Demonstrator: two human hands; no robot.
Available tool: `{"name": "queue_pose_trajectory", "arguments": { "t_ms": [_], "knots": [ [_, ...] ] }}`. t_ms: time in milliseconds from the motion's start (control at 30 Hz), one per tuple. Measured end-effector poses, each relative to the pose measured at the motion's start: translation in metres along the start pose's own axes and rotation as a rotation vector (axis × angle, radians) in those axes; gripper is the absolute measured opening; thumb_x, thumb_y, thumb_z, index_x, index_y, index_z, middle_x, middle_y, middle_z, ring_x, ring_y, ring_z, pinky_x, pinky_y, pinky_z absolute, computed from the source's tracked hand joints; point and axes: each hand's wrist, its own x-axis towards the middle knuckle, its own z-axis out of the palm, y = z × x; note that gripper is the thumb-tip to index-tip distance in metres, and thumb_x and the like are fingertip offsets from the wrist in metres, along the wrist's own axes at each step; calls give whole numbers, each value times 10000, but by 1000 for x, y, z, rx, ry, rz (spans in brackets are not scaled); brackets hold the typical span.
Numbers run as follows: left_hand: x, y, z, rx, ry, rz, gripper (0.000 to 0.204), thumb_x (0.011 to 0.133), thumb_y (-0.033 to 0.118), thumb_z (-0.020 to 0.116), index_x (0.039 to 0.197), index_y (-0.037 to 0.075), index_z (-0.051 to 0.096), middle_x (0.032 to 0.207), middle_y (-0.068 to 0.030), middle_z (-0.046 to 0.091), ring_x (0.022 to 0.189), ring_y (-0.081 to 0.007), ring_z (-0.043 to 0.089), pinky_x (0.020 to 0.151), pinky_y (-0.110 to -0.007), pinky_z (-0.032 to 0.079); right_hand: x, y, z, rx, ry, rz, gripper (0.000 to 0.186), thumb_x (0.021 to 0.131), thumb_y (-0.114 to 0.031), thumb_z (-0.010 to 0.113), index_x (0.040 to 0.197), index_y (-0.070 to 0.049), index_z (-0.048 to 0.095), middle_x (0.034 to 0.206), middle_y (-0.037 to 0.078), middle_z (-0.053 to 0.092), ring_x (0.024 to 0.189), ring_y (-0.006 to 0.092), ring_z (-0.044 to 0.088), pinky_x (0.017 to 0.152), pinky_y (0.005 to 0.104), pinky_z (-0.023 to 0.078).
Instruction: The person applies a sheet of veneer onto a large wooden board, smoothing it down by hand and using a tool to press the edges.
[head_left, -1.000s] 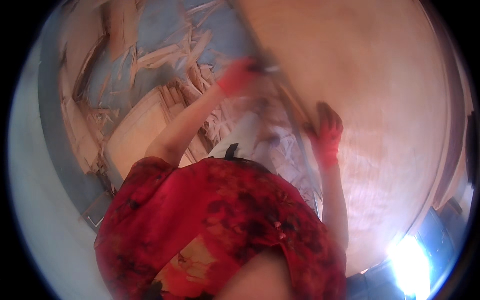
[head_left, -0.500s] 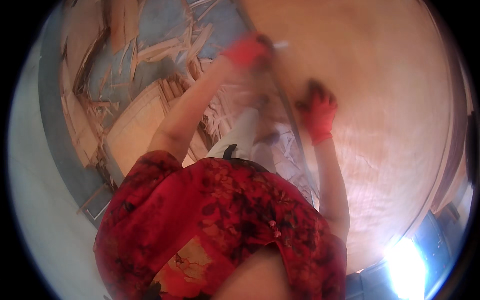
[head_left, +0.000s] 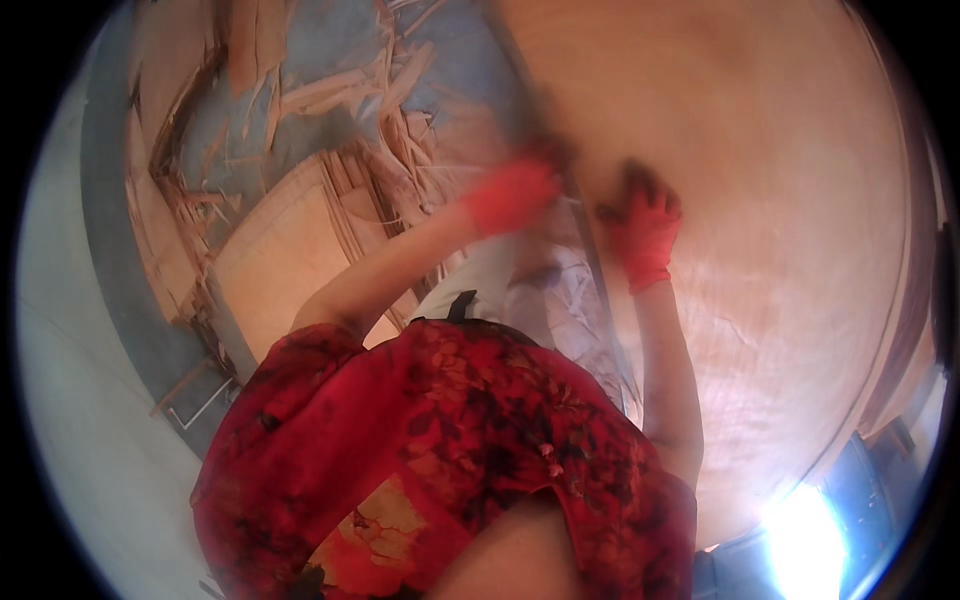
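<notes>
A large, smooth, pale-brown wooden sheet [head_left: 760, 250], like veneer or plywood, fills the right side of the head view. My right hand [head_left: 645, 225], in a red glove with dark fingertips, rests on it near its left edge, fingers spread and nothing in them. At that same edge is my left hand [head_left: 515, 192], gloved alike and blurred by motion. Its fingers are smeared, so whether it holds anything cannot be made out.
Left of my legs lies a stack of thin wood sheets [head_left: 290, 240]. Torn veneer strips [head_left: 340, 92] litter the grey-blue floor [head_left: 455, 65]. More broken pieces [head_left: 160, 250] lie further left. Bright light [head_left: 805, 545] glares at the lower right.
My left hand has come back toward me along the sheet's edge. A small whitish thing that showed beside it no longer shows. My right hand has barely moved.
</notes>
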Motion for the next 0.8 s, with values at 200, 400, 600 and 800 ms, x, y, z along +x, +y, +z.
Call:
{"name": "queue_pose_trajectory", "arguments": {
  "t_ms": [200,400,600,800],
  "knots": [
    [-1,-11,12,-6,101,-3,196,782,94,669,974,61,646,1523,-152,398,1434,-368,317,1178,-530,254,13,-2,9,125,166,-98,862,693,-330,821,1461,-209,448,1405,43,488,1232,318,457,1004,492,377],
    [-3,-19,11,-165,80,-45,153,785,95,675,927,44,651,1490,-159,438,1396,-381,366,1154,-507,286,27,-17,24,39,74,-54,923,648,-291,850,1471,-218,438,1437,29,468,1236,300,459,967,481,383],
    [-20,-20,-6,-501,221,-302,160,815,65,670,972,40,678,1240,-151,629,1086,-348,604,916,-409,485,30,-29,20,6,123,-69,980,600,-261,869,1476,-234,431,1458,25,449,1257,287,454,960,474,381],
    [5,-33,25,-932,247,-555,172,869,107,663,1023,37,696,861,-77,716,716,-147,663,669,-293,527,31,-25,25,17,129,-86,985,584,-254,870,1469,-237,439,1461,22,445,1263,279,452,961,479,382]
  ]
}}
